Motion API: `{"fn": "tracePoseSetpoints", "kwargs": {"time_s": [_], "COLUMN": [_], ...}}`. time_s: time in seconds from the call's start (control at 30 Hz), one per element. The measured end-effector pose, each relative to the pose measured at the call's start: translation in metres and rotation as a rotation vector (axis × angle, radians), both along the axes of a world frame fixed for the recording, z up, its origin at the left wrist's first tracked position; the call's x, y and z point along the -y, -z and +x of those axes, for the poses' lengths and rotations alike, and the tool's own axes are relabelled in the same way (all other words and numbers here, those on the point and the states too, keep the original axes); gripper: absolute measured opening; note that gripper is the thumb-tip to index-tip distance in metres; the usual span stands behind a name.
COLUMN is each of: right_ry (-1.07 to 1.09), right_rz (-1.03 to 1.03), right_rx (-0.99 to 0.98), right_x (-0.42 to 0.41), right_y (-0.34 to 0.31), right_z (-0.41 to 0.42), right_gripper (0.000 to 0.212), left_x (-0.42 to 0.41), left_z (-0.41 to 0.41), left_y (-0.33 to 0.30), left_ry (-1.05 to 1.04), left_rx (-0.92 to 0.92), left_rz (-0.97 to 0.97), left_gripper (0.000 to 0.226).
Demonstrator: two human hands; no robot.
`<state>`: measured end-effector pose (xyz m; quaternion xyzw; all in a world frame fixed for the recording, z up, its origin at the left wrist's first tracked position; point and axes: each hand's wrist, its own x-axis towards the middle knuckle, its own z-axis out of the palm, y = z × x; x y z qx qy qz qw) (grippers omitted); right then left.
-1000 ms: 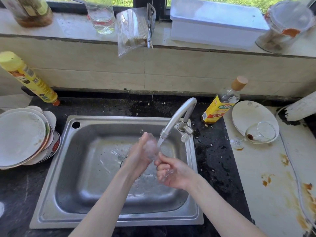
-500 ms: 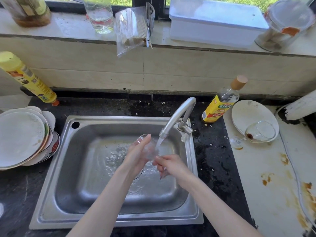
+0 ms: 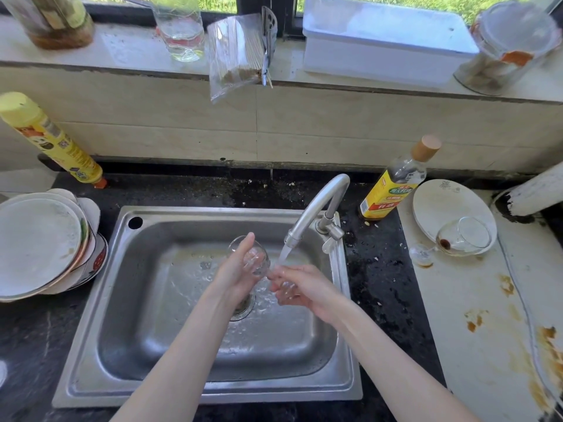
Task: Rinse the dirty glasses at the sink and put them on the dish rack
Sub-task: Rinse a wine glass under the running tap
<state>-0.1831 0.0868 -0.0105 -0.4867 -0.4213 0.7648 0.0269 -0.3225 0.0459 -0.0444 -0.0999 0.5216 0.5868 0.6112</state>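
Observation:
Over the steel sink [image 3: 91, 330], a clear wine glass [image 3: 254, 263] lies on its side, mouth toward the upper left. My left hand [image 3: 236, 274] grips its bowl from the near side. My right hand [image 3: 304, 289] holds the stem and foot end, fingers curled, directly under the water running from the tap [image 3: 316, 208]. A second wine glass [image 3: 463, 237] with a dark red residue lies tipped on a white plate [image 3: 441, 202] on the right counter.
Stacked plates [image 3: 39, 245] stand left of the sink, with a yellow spray can [image 3: 51, 141] behind them. A yellow-labelled bottle [image 3: 393, 184] stands by the tap. The windowsill holds a water glass [image 3: 182, 28], a bag of skewers [image 3: 234, 53], a white box [image 3: 380, 38] and a jar [image 3: 511, 44].
Both hands have shifted the glass slightly up and left. My right hand has risen into the water stream, and more of the glass mouth shows above my left hand.

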Motion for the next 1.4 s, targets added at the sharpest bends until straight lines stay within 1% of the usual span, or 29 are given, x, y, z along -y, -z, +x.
{"fn": "tracePoseSetpoints", "kwargs": {"time_s": [0.07,0.2,0.27,0.3,0.4,0.43,0.53,0.63,0.7,0.77,0.8,0.83,0.9,1.0,1.07,1.13,1.2,1.27,1.33,1.4], "right_ry": [0.077,0.27,0.334,0.351,0.348,0.347,0.334,0.301,0.331,0.428,0.473,0.498,0.504,0.416,0.387,0.325,0.19,0.053,-0.036,-0.073], "right_rz": [-0.076,-0.396,-0.472,-0.49,-0.479,-0.473,-0.449,-0.344,-0.289,-0.297,-0.308,-0.31,-0.29,-0.169,-0.141,-0.179,-0.16,-0.045,0.145,0.325], "right_rx": [-0.037,-0.231,-0.348,-0.392,-0.446,-0.449,-0.446,-0.352,-0.274,-0.188,-0.142,-0.095,-0.038,-0.006,-0.005,-0.04,-0.018,0.068,0.145,0.129], "right_x": [-0.003,-0.007,-0.007,-0.007,-0.006,-0.006,-0.006,-0.006,-0.005,-0.003,-0.002,-0.001,0.002,0.004,0.003,0.002,0.002,0.006,0.01,0.011], "right_y": [-0.001,-0.005,-0.005,-0.004,-0.004,-0.004,-0.005,0.0,0.008,0.016,0.02,0.023,0.026,0.029,0.028,0.025,0.024,0.025,0.028,0.03], "right_z": [-0.001,0.001,0.002,0.002,0.0,0.0,0.001,0.003,0.004,0.004,0.004,0.004,0.001,-0.003,-0.002,0.002,0.006,0.008,0.01,0.011], "right_gripper": [0.016,0.023,0.022,0.019,0.015,0.016,0.016,0.011,0.009,0.006,0.01,0.016,0.021,0.011,0.014,0.019,0.023,0.026,0.024,0.022], "left_x": [0.001,0.003,0.005,0.006,0.01,0.013,0.02,0.025,0.027,0.027,0.027,0.028,0.029,0.029,0.029,0.03,0.032,0.032,0.031,0.029], "left_z": [-0.005,-0.013,-0.017,-0.018,-0.017,-0.016,-0.011,-0.008,-0.006,-0.005,-0.004,-0.003,-0.001,0.0,-0.003,-0.004,-0.002,0.003,0.008,0.011], "left_y": [0.002,0.002,0.006,0.009,0.014,0.015,0.015,0.017,0.017,0.017,0.016,0.015,0.009,0.001,-0.005,-0.012,-0.019,-0.021,-0.02,-0.017], "left_ry": [-0.063,-0.181,-0.211,-0.2,-0.118,-0.114,-0.108,-0.127,-0.142,-0.122,-0.094,-0.068,-0.015,0.044,0.107,0.221,0.304,0.346,0.411,0.49], "left_rx": [0.069,0.181,0.244,0.257,0.235,0.249,0.279,0.276,0.202,0.068,-0.013,-0.086,-0.221,-0.373,-0.481,-0.606,-0.686,-0.716,-0.764,-0.818], "left_rz": [0.024,0.067,0.081,0.077,-0.021,-0.058,-0.14,-0.163,-0.158,-0.128,-0.113,-0.092,-0.045,0.034,0.068,0.092,0.16,0.246,0.294,0.314], "left_gripper": [0.029,0.028,0.033,0.041,0.081,0.087,0.091,0.087,0.074,0.054,0.047,0.047,0.058,0.067,0.067,0.057,0.046,0.046,0.051,0.055]}}
